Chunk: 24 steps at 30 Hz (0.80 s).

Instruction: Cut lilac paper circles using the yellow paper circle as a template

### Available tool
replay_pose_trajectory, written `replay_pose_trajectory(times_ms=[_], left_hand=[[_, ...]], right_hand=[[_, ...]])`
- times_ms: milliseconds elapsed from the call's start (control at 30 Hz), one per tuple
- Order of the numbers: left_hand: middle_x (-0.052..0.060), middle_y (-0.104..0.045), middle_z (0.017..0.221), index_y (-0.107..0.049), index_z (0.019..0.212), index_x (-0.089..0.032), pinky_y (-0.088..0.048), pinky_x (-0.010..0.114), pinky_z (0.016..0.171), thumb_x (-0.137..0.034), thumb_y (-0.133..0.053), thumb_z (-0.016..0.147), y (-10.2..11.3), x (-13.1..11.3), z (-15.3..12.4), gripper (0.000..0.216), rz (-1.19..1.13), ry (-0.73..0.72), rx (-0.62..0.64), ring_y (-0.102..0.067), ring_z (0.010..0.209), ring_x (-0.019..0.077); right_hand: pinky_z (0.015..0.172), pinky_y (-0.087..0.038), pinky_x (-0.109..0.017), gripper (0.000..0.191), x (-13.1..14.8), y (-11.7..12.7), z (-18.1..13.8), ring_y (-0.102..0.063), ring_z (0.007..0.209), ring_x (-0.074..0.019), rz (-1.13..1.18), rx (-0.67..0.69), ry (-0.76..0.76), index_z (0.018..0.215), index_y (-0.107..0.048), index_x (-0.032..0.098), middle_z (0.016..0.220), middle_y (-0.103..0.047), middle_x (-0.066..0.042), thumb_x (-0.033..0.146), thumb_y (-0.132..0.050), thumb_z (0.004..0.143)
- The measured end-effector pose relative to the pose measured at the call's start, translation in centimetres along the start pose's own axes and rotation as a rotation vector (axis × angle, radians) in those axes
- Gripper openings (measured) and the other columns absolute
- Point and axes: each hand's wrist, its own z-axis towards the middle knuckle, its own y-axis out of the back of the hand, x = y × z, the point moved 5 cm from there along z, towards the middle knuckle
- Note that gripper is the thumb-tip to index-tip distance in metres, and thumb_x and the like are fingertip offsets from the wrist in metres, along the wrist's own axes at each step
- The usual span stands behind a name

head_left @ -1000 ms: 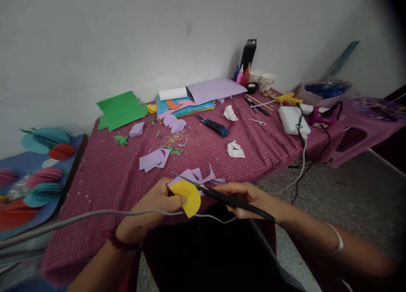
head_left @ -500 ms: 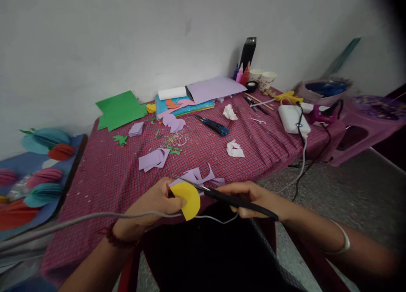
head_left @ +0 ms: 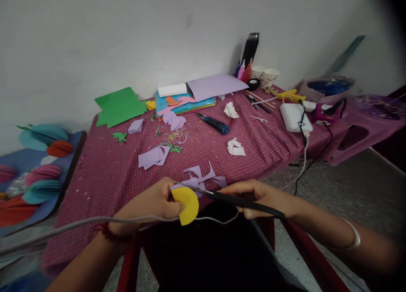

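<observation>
My left hand pinches a yellow paper half-circle just off the near edge of the table. My right hand grips black scissors, whose blades reach left across the top edge of the yellow piece. Purple paper offcuts lie on the red checked tablecloth right behind my hands. A thin grey cable crosses in front of my left wrist.
On the table lie green paper, a stack of coloured sheets, blue-handled scissors, crumpled tissues, a white power brick, paper cups and a dark bottle. Paper fruit shapes lie at left. A pink stool stands right.
Both hands have stayed together at the table's edge. The scissors have closed a little further along the yellow piece, and the view has tipped slightly.
</observation>
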Motion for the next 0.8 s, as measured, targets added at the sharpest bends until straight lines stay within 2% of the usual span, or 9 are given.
replay_pose_trajectory(times_ms=[67,167,300,400,533,667,800], left_hand=[[-0.004,-0.047,0.060,-0.056,0.065,-0.014,-0.029,0.019,0.047,-0.021,-0.057,0.066,0.0,0.1,0.0,0.007,-0.012,0.011,0.038,-0.039,0.053,0.0081],[-0.004,-0.047,0.057,-0.057,0.066,-0.014,-0.030,0.020,0.047,-0.022,-0.059,0.065,-0.4,0.2,0.2,0.009,-0.071,-0.013,0.169,-0.037,0.051,0.0078],[-0.003,-0.050,0.057,-0.062,0.068,-0.012,-0.032,0.019,0.048,-0.022,-0.057,0.065,-0.5,0.3,0.4,0.011,-0.120,-0.088,0.263,-0.039,0.051,0.0076],[-0.003,-0.054,0.061,-0.064,0.071,-0.012,-0.034,0.019,0.049,-0.018,-0.057,0.065,-0.4,0.6,0.5,0.011,-0.085,-0.098,0.267,-0.044,0.052,0.0078],[-0.003,-0.056,0.062,-0.063,0.069,-0.014,-0.037,0.018,0.049,-0.018,-0.055,0.066,-0.4,1.1,0.5,0.009,-0.006,-0.041,0.230,-0.047,0.053,0.0086],[-0.003,-0.059,0.064,-0.062,0.071,-0.015,-0.039,0.018,0.051,-0.019,-0.055,0.066,-0.3,1.3,0.4,0.009,0.052,-0.008,0.190,-0.051,0.055,0.0096],[-0.003,-0.055,0.061,-0.060,0.067,-0.016,-0.035,0.018,0.046,-0.020,-0.055,0.066,-0.4,1.3,0.3,0.007,0.082,-0.011,0.190,-0.047,0.052,0.0091]], right_hand=[[0.062,-0.038,-0.020,0.059,0.4,0.0,0.0,-0.048,0.072,-0.0097,-0.027,0.010,-0.027,0.129,-0.058,0.018,0.091,-0.059,-0.002,0.039,-0.073,0.076],[0.059,-0.037,-0.020,0.062,0.7,0.1,-0.2,-0.046,0.067,-0.0088,-0.030,0.028,-0.068,0.130,-0.057,0.018,0.086,-0.059,-0.001,0.042,-0.073,0.075],[0.071,-0.042,-0.024,0.062,0.7,0.2,-0.4,-0.054,0.080,-0.0131,-0.019,0.029,-0.101,0.130,-0.057,0.019,0.099,-0.063,-0.005,0.044,-0.073,0.075],[0.074,-0.043,-0.026,0.063,0.8,0.5,-0.5,-0.055,0.084,-0.0148,-0.044,0.050,-0.125,0.130,-0.057,0.019,0.102,-0.063,-0.005,0.045,-0.073,0.075],[0.065,-0.042,-0.022,0.063,1.2,0.9,-0.5,-0.052,0.073,-0.0110,-0.107,0.097,-0.146,0.131,-0.056,0.018,0.092,-0.062,-0.003,0.044,-0.072,0.076],[0.064,-0.041,-0.020,0.060,1.5,1.2,-0.4,-0.050,0.071,-0.0097,-0.147,0.132,-0.111,0.131,-0.057,0.019,0.092,-0.061,-0.002,0.040,-0.072,0.077],[0.064,-0.041,-0.020,0.059,1.1,1.3,-0.5,-0.050,0.071,-0.0093,-0.118,0.142,-0.142,0.131,-0.056,0.019,0.091,-0.061,-0.002,0.040,-0.071,0.078]])
